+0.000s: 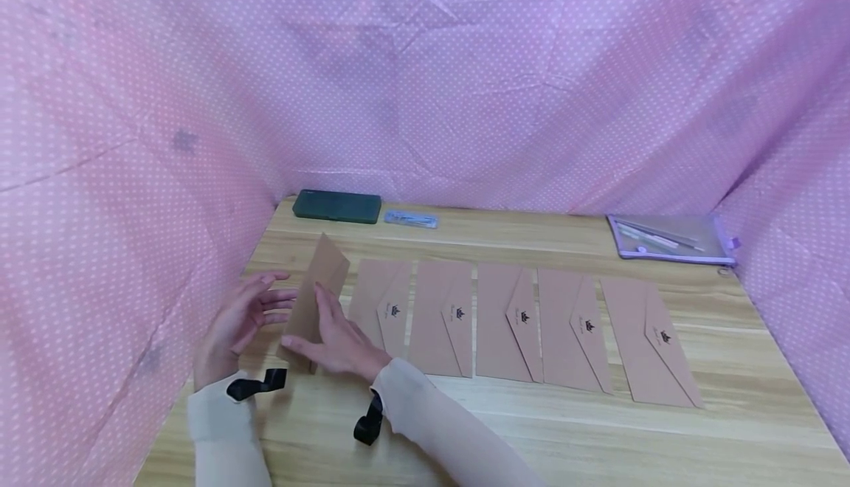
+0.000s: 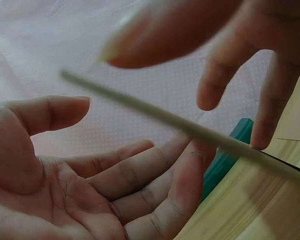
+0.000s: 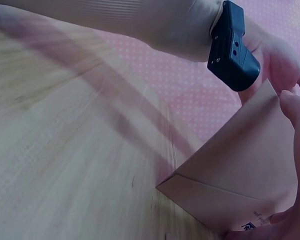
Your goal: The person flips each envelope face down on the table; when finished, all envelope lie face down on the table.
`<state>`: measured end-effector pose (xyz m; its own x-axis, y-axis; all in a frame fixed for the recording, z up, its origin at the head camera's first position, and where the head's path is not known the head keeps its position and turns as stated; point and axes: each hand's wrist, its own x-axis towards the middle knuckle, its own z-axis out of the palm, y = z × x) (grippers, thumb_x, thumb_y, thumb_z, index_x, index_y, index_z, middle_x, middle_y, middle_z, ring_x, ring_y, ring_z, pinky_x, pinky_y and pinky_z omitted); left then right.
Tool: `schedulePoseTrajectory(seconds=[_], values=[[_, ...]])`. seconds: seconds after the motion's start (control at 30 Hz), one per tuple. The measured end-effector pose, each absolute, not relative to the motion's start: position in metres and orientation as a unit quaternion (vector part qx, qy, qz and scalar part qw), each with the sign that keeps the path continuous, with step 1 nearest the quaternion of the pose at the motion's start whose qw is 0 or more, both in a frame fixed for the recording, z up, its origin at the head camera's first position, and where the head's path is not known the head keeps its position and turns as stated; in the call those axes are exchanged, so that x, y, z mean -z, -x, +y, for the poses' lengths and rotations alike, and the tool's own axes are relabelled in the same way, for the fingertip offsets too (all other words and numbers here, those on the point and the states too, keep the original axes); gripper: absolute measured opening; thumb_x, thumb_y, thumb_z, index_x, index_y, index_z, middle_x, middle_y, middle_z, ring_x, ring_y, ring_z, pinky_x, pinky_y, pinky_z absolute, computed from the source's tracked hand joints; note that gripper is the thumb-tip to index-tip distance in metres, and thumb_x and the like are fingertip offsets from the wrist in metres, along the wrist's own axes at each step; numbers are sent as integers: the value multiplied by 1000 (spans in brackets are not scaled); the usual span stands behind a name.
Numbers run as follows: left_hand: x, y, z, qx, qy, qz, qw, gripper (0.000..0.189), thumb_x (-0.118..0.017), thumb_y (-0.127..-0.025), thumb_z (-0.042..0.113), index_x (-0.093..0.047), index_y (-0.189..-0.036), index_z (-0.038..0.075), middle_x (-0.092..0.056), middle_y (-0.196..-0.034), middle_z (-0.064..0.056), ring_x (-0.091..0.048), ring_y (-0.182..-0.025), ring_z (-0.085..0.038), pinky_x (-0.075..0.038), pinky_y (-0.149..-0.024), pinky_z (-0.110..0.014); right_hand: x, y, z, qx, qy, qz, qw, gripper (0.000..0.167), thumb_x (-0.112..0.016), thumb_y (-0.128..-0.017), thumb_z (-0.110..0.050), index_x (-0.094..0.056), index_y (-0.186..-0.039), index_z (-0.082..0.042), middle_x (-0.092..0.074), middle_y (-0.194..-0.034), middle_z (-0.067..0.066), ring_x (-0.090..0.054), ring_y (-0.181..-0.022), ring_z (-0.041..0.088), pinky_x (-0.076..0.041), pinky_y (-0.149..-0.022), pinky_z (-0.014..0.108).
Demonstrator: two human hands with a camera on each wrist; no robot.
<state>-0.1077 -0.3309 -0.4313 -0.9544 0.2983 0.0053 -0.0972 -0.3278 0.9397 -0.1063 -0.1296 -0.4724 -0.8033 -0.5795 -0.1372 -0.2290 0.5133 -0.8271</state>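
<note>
My right hand (image 1: 341, 343) grips a brown paper envelope (image 1: 325, 266), its thumb near one long edge and its fingers towards the other. The envelope stands tilted up off the table at the left of the row. A pointed flap and part of a dark print show on this envelope (image 3: 240, 180) in the right wrist view. My left hand (image 1: 249, 313) is beside it on the left, palm up and fingers loosely extended, fingertips right at the envelope's outer face. In the left wrist view the envelope (image 2: 155, 115) appears edge-on between the left hand (image 2: 80, 200) and the right hand's fingers (image 2: 217, 80).
To the right lie several like envelopes (image 1: 441, 354) in a row on the wooden table (image 1: 531, 443), crown prints on their flaps. Behind are a dark green case (image 1: 337, 206), a small clear packet (image 1: 412, 219) and a purple-edged zip pouch (image 1: 671, 240). Pink dotted cloth (image 1: 432, 103) surrounds the table.
</note>
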Motion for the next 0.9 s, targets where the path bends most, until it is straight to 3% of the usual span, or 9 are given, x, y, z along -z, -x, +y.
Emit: schedulePoseTrajectory(seconds=[0.33,0.57,0.9], values=[[433,111,-323,-789,-68,595,138,38,-30,-109,11,-66,-118,18,-78,-106,0,-74,-96,-10,-62,-77,-30,466,107,-132,453,236,839,186,93,-48,-93,-69,4,-161,-32,-9,-171,0,-35,-149,30,-42,-116,50],[437,111,-323,-779,-57,607,144,35,-36,-106,5,-66,-119,15,-78,-105,3,-74,-94,-10,-62,-77,-28,462,103,-133,463,232,837,178,87,-51,-96,-61,-4,-161,-29,-14,-170,1,-33,-151,27,-40,-118,47],[433,108,-318,-700,-45,700,134,31,-54,-97,-4,-77,-99,17,-76,-95,10,-72,-87,-6,-62,-72,-26,460,101,-131,476,224,831,179,87,-51,-95,-63,-1,-161,-34,-12,-170,-3,-31,-153,26,-40,-117,51]])
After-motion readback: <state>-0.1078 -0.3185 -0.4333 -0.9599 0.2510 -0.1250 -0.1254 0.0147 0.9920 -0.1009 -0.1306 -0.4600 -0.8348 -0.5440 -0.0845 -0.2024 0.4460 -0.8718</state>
